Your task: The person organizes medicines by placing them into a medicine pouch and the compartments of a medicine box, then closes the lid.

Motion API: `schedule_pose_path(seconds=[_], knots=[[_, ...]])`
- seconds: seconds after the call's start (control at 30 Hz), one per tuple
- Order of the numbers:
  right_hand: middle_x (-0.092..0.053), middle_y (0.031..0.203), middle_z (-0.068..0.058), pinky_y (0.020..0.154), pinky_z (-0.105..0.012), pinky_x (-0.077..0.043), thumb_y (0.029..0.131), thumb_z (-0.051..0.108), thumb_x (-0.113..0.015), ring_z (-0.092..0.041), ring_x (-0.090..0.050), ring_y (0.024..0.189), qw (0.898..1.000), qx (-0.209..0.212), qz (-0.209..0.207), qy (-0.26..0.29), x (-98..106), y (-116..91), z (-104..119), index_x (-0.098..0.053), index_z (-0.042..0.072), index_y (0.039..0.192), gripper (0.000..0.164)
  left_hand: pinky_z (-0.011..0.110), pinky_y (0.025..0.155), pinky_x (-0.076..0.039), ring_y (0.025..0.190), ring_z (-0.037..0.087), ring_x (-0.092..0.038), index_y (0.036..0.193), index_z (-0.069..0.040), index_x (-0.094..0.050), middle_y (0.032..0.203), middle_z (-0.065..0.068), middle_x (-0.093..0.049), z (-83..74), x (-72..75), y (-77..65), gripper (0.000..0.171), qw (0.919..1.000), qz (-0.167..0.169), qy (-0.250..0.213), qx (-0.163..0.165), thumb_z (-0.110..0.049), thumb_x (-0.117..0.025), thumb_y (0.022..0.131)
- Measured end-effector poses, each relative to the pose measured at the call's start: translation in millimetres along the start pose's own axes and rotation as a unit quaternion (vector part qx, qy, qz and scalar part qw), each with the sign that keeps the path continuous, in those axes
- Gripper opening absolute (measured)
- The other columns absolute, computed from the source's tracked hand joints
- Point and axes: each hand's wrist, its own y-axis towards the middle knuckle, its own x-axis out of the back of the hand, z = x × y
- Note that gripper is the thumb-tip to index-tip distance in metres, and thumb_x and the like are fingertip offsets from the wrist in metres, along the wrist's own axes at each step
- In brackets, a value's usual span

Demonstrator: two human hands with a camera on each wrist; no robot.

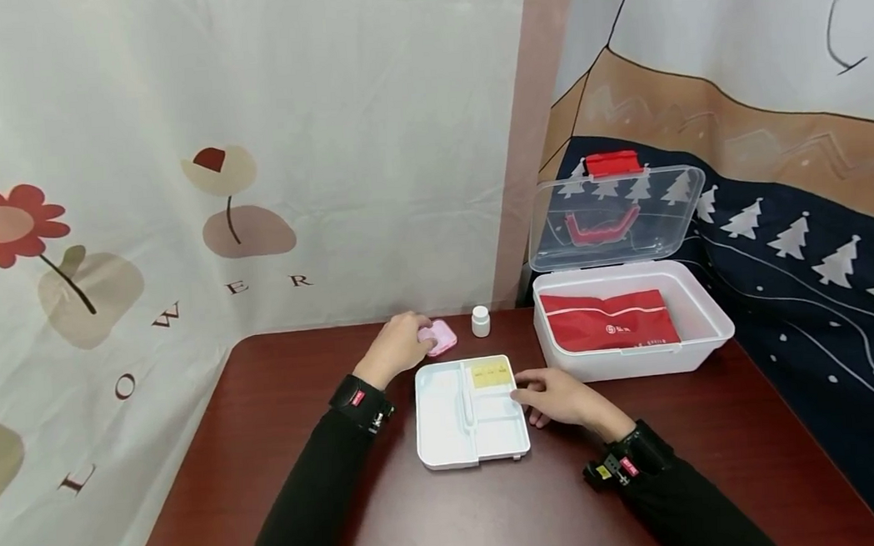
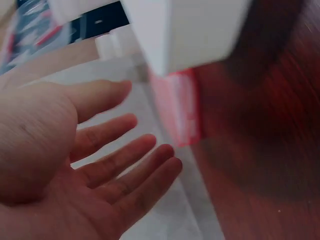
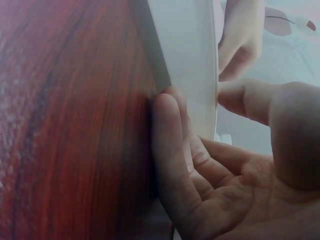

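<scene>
A flat white compartment box (image 1: 441, 415) lies on the table, with a yellow patch in its far right section. My right hand (image 1: 557, 397) grips its right edge; in the right wrist view the thumb (image 3: 242, 97) meets the upper rim and the fingers (image 3: 170, 130) lie against the lower side. Just beyond the box's far left corner is a small pink case (image 1: 441, 337), its front close to my left hand (image 1: 399, 346). The left wrist view shows that hand's fingers (image 2: 145, 187) spread and loosely bent, apart from the pink case (image 2: 175, 107).
A small white bottle (image 1: 481, 321) stands right of the pink case. At the back right, a white storage bin (image 1: 623, 366) with its clear lid (image 1: 616, 249) raised holds a red packet (image 1: 611, 321). Printed curtains (image 1: 371, 185) hang behind the table (image 1: 437, 523).
</scene>
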Motion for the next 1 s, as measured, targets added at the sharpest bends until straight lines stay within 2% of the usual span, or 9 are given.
schedule_pose_path(seconds=[0.3,0.4,0.73,0.87,1.0], knots=[[-0.072,0.095,-0.009,0.069,-0.033,-0.065,0.103,0.031,-0.077,-0.020,-0.071,0.071,1.000,-0.005,0.000,0.001,-2.5,0.0,-2.1,-0.060,0.000,0.154,0.062,0.047,0.107,-0.058,0.117,0.030,-0.067,0.137,-0.003,-0.075,0.133,0.016,-0.074,1.1,-7.3,13.5,0.053,0.9976,0.044,0.053,0.005,-0.029,-0.089,0.094],[-0.072,0.095,-0.010,0.069,-0.033,-0.065,0.104,0.030,-0.076,-0.020,-0.071,0.072,1.000,-0.006,0.001,0.004,-1.7,-0.2,-0.5,-0.059,-0.001,0.154,0.062,0.047,0.107,-0.058,0.116,0.029,-0.066,0.140,-0.004,-0.073,0.134,0.016,-0.074,3.1,-9.8,15.4,0.057,0.9971,0.054,0.053,0.009,-0.030,-0.091,0.092],[-0.072,0.096,-0.010,0.069,-0.032,-0.064,0.104,0.030,-0.076,-0.020,-0.071,0.072,1.000,-0.004,-0.003,-0.004,1.5,3.6,4.7,-0.059,0.001,0.155,0.062,0.047,0.106,-0.059,0.115,0.030,-0.067,0.143,-0.001,-0.068,0.134,0.017,-0.073,9.1,-3.6,20.7,0.059,0.9982,0.047,0.035,0.012,-0.026,-0.087,0.093],[-0.071,0.096,-0.010,0.069,-0.032,-0.064,0.104,0.030,-0.076,-0.020,-0.071,0.072,1.000,-0.004,0.000,-0.003,0.3,3.6,2.7,-0.059,0.000,0.155,0.062,0.048,0.106,-0.058,0.116,0.031,-0.067,0.143,0.000,-0.068,0.135,0.017,-0.074,9.2,0.9,17.6,0.061,0.9987,0.042,0.023,0.019,-0.026,-0.086,0.091],[-0.071,0.096,-0.010,0.069,-0.032,-0.064,0.104,0.030,-0.076,-0.020,-0.071,0.072,1.000,-0.005,-0.001,-0.002,-0.7,3.3,0.2,-0.059,0.000,0.155,0.062,0.047,0.106,-0.057,0.116,0.030,-0.066,0.144,-0.001,-0.068,0.137,0.016,-0.073,5.1,8.6,9.4,0.062,0.9992,0.036,0.019,0.004,-0.025,-0.085,0.090]])
